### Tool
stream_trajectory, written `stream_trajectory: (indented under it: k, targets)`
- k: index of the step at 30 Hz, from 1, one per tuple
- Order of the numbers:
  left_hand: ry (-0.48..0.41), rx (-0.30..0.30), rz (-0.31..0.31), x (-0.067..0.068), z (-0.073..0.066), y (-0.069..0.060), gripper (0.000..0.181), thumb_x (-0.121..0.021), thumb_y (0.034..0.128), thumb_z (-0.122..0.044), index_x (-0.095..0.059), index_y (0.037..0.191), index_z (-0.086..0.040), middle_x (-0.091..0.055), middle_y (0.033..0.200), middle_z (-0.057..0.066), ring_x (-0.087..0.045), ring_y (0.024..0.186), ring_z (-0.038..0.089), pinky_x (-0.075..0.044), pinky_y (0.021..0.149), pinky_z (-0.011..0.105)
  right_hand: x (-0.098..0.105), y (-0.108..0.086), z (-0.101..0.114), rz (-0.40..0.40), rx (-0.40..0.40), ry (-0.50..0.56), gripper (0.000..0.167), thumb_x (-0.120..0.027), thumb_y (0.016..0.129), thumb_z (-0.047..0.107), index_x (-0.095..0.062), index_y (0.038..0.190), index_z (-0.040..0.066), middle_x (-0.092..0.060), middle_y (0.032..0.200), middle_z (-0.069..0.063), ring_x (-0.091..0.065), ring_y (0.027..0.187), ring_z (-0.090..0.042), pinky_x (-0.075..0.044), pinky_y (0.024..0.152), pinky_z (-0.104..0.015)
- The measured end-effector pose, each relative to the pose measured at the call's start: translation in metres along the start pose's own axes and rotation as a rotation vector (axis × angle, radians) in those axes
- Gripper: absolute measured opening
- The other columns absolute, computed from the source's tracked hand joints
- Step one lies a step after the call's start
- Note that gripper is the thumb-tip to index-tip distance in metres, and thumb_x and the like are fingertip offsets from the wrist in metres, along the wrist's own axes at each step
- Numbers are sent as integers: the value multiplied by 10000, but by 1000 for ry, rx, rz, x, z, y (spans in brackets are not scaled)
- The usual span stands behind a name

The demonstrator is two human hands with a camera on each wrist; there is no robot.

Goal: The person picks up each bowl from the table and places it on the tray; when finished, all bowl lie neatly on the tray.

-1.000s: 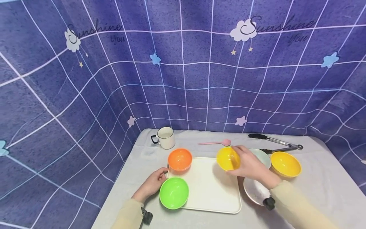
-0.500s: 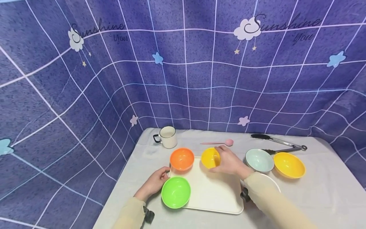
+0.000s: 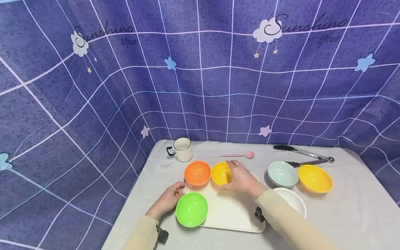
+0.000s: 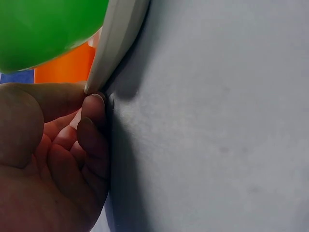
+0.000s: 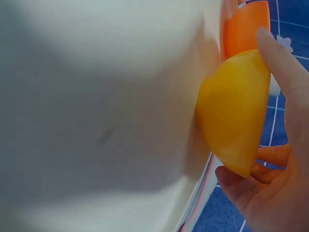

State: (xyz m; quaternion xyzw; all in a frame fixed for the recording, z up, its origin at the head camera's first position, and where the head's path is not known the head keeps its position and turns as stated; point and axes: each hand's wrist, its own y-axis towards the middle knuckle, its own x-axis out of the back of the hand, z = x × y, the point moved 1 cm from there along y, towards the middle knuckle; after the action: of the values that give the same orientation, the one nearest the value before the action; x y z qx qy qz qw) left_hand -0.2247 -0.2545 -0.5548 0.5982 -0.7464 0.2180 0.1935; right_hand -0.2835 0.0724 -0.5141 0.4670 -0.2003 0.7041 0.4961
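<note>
A small yellow bowl [image 3: 220, 173] is on the back part of the white tray [image 3: 232, 226], beside the orange bowl [image 3: 197, 174]. My right hand [image 3: 242, 177] grips that yellow bowl by its right side; in the right wrist view its thumb and fingers span the rim. At the tray's left edge my left hand [image 3: 169, 198] pinches the rim between thumb and forefinger, as the left wrist view shows. The green bowl [image 3: 192, 209] stands at the tray's front left corner, close to the left hand, overhanging the edge.
Right of the tray stand a white bowl [image 3: 293, 201], a pale blue bowl [image 3: 282, 174] and a larger yellow bowl [image 3: 315, 178]. Black-tipped tongs [image 3: 307, 152] lie behind them. A pink spoon [image 3: 249, 155] and a white mug [image 3: 183, 150] are at the back, before the curtain [image 3: 215, 83].
My right hand has carried the small yellow bowl left and lowered it beside the orange bowl. The left hand has stayed at the tray's edge.
</note>
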Motion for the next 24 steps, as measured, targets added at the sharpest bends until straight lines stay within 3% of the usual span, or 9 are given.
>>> stream_trajectory:
  k: [6, 13, 19, 24]
  targets:
    - [10, 6, 6, 0, 2, 2, 338, -613, 1015, -10, -630, 1351, -40, -535, 804, 7, -522, 762, 172, -430, 798, 344, 7, -4, 2, 34, -22, -35, 1317, -911, 641, 674, -351, 1568, -77, -434, 1552, -275, -434, 1417, -435, -356, 1150, -532]
    - [34, 25, 8, 2, 3, 4, 345, -614, 1024, -47, -625, 1368, -58, -544, 809, 3, -531, 763, 181, -430, 822, 383, 45, -24, -12, -7, 2, -8, 1282, -847, 695, 728, -344, 1589, -40, -340, 1628, -242, -346, 1474, -455, -326, 1138, -615]
    - [52, 41, 6, 2, 2, 5, 330, -607, 1031, -45, -632, 1358, -76, -531, 810, 2, -515, 767, 179, -414, 832, 390, 83, -59, -44, -79, 14, -41, 1228, -808, 739, 737, -381, 1559, -71, -377, 1590, -287, -378, 1442, -478, -326, 1136, -622]
    - [36, 38, 13, 1, 0, 4, 339, -601, 1027, -28, -630, 1362, -69, -543, 818, 8, -522, 776, 183, -421, 824, 383, 114, -94, -81, -153, -48, -81, 1176, -836, 755, 681, -409, 1532, -91, -410, 1550, -309, -380, 1415, -506, -318, 1113, -664]
